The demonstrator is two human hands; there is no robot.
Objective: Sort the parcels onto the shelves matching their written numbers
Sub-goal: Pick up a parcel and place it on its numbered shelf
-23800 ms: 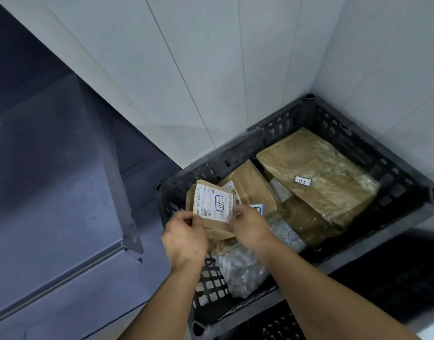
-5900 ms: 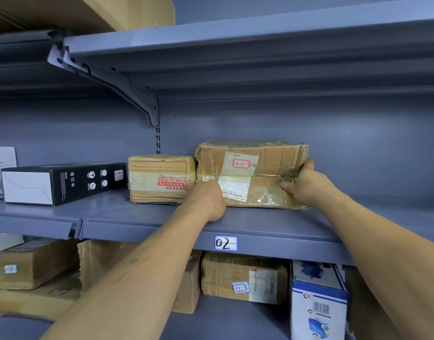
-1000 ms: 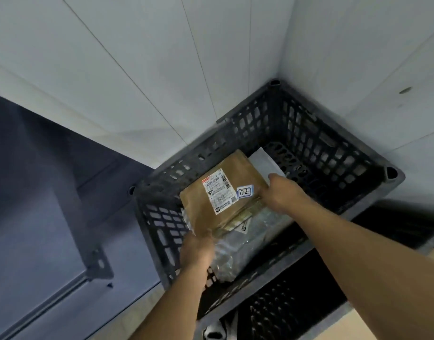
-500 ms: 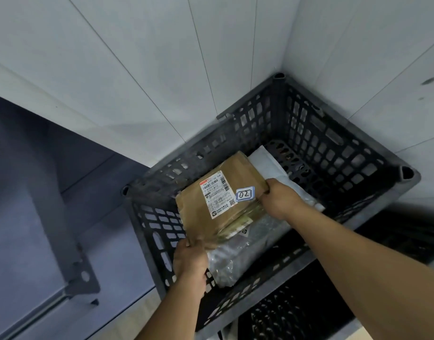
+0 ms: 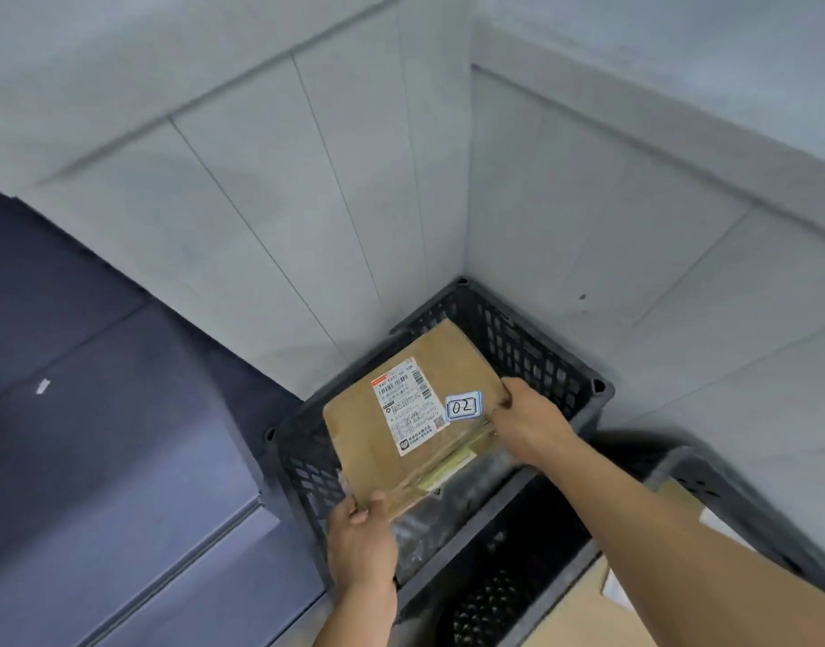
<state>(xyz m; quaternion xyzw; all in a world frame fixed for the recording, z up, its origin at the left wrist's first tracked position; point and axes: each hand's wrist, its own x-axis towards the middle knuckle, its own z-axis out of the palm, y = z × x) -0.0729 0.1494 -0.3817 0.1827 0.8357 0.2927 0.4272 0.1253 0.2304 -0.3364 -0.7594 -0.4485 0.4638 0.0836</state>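
A flat brown cardboard parcel with a white shipping label and a small tag reading 02 hangs tilted above the black plastic crate in the wall corner. My left hand grips its near lower corner, thumb on top. My right hand grips its right edge beside the tag. Under the parcel, a clear plastic-wrapped parcel lies in the crate, mostly hidden.
The blue-grey metal shelf unit stands to the left. A second black crate sits under the first, and another crate holding a cardboard box is at the lower right. White panelled walls close the corner behind.
Both hands have lifted the 02 parcel up out of the crate, and it now hangs above the rim. The view has pulled back and tilted up.
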